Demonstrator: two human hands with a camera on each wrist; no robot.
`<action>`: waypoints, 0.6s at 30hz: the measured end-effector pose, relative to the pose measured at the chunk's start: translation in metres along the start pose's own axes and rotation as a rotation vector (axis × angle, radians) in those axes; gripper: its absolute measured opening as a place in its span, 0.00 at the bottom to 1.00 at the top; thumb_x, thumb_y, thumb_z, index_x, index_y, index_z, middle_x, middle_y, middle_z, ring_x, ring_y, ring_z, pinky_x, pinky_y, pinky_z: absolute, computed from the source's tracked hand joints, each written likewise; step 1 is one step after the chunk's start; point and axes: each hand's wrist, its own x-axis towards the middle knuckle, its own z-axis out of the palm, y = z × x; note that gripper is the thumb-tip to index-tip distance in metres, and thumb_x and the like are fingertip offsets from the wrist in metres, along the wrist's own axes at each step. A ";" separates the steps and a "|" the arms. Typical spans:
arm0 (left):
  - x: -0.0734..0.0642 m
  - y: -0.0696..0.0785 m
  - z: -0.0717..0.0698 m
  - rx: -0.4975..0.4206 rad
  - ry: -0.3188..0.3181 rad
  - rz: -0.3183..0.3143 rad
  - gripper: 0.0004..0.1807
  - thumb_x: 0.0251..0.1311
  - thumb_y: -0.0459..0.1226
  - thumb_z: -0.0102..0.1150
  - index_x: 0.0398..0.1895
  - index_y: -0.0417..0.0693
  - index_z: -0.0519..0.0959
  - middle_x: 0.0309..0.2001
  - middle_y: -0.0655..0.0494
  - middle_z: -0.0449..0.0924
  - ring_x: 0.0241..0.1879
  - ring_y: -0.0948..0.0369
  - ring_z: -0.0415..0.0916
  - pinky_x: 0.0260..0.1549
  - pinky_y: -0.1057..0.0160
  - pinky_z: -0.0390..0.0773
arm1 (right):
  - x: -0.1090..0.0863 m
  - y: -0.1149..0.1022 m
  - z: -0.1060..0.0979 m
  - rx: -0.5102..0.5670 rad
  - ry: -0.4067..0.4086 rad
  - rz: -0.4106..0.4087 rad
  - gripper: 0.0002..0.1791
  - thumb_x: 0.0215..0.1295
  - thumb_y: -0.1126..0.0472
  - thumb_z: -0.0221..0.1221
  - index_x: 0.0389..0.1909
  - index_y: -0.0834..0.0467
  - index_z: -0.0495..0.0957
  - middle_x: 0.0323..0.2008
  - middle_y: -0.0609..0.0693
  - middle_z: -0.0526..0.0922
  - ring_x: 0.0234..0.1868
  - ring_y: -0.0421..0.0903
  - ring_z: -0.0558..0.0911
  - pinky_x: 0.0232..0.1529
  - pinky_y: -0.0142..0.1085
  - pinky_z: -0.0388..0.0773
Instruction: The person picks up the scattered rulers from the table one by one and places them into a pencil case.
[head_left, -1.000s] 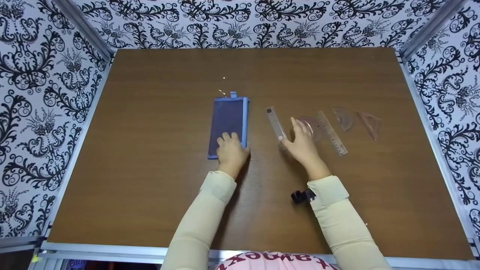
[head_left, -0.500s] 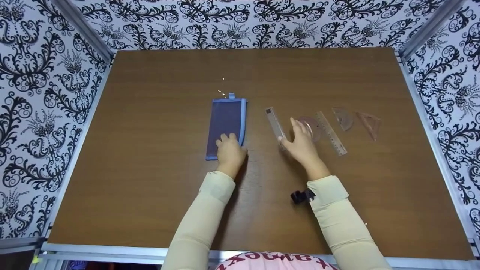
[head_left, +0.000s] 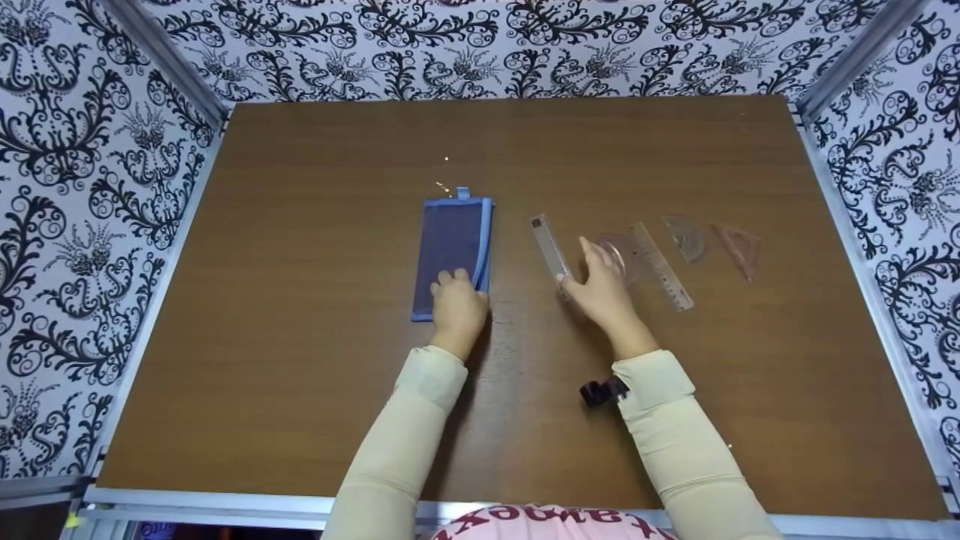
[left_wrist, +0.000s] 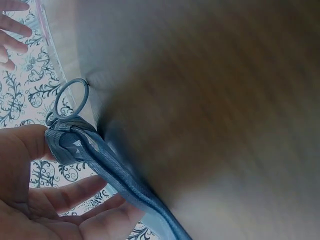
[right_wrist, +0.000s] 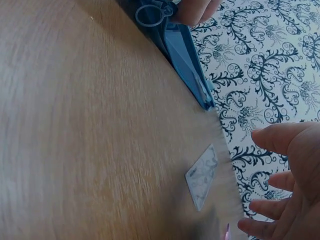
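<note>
My left hand (head_left: 459,311) grips the near right corner of a blue mesh zip pouch (head_left: 450,232) lying lengthwise on the table. In the left wrist view the thumb is at the pouch's end, by its ring pull (left_wrist: 86,95), with the fingers on the other side. The pouch's right edge bows up, and the right wrist view shows a gap along it. My right hand (head_left: 604,289) has its fingers spread and holds nothing. Its thumb overlaps the lower end of a clear ruler (head_left: 549,244), and its fingers are beside a round pinkish protractor (head_left: 626,259).
Right of my right hand lie a second ruler (head_left: 664,268), a clear half-round protractor (head_left: 688,238) and a pinkish set square (head_left: 739,251). Small pale specks (head_left: 444,187) lie beyond the pouch. Patterned walls (head_left: 480,52) border the wooden table (head_left: 300,300).
My left hand has shifted slightly left, and the pouch's right edge now bows further inward, its opening wider. The pouch has slid a little left and nearer. My right hand stays nearly still.
</note>
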 end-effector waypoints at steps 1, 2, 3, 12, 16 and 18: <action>0.000 0.000 0.000 -0.006 -0.003 -0.002 0.15 0.53 0.34 0.59 0.42 0.32 0.76 0.45 0.35 0.74 0.44 0.39 0.73 0.46 0.48 0.75 | 0.001 0.001 0.000 0.003 0.003 0.008 0.43 0.64 0.54 0.60 0.74 0.61 0.51 0.72 0.64 0.54 0.73 0.62 0.50 0.70 0.55 0.48; 0.000 -0.001 -0.001 -0.010 -0.007 -0.004 0.15 0.53 0.34 0.59 0.42 0.32 0.76 0.46 0.35 0.74 0.44 0.39 0.73 0.46 0.48 0.75 | 0.001 0.001 0.000 0.006 0.006 0.015 0.43 0.63 0.54 0.60 0.74 0.61 0.51 0.72 0.64 0.55 0.73 0.62 0.50 0.70 0.55 0.48; 0.000 -0.002 -0.001 -0.016 -0.009 -0.004 0.15 0.53 0.34 0.59 0.42 0.32 0.76 0.45 0.35 0.74 0.43 0.39 0.73 0.46 0.48 0.74 | 0.002 0.002 0.000 0.011 0.010 0.024 0.43 0.63 0.55 0.60 0.74 0.61 0.51 0.72 0.64 0.55 0.73 0.62 0.51 0.70 0.54 0.49; 0.004 -0.006 -0.008 -0.092 -0.066 -0.048 0.18 0.53 0.36 0.59 0.45 0.32 0.76 0.48 0.34 0.74 0.45 0.38 0.73 0.49 0.48 0.72 | 0.012 0.004 0.000 0.045 0.017 0.084 0.40 0.62 0.60 0.61 0.73 0.62 0.55 0.69 0.64 0.61 0.70 0.60 0.60 0.68 0.50 0.56; 0.004 -0.006 -0.009 -0.106 -0.078 -0.047 0.19 0.55 0.36 0.59 0.46 0.32 0.76 0.49 0.34 0.74 0.46 0.39 0.73 0.50 0.48 0.72 | 0.015 0.003 0.000 0.081 0.019 0.106 0.38 0.60 0.62 0.61 0.71 0.65 0.58 0.65 0.66 0.66 0.63 0.61 0.69 0.62 0.50 0.66; 0.004 -0.007 -0.008 -0.105 -0.075 -0.042 0.19 0.55 0.36 0.59 0.47 0.32 0.76 0.49 0.34 0.74 0.46 0.39 0.73 0.50 0.49 0.71 | 0.016 0.002 0.000 0.102 0.022 0.118 0.37 0.60 0.63 0.61 0.70 0.66 0.59 0.63 0.66 0.68 0.61 0.61 0.72 0.60 0.49 0.69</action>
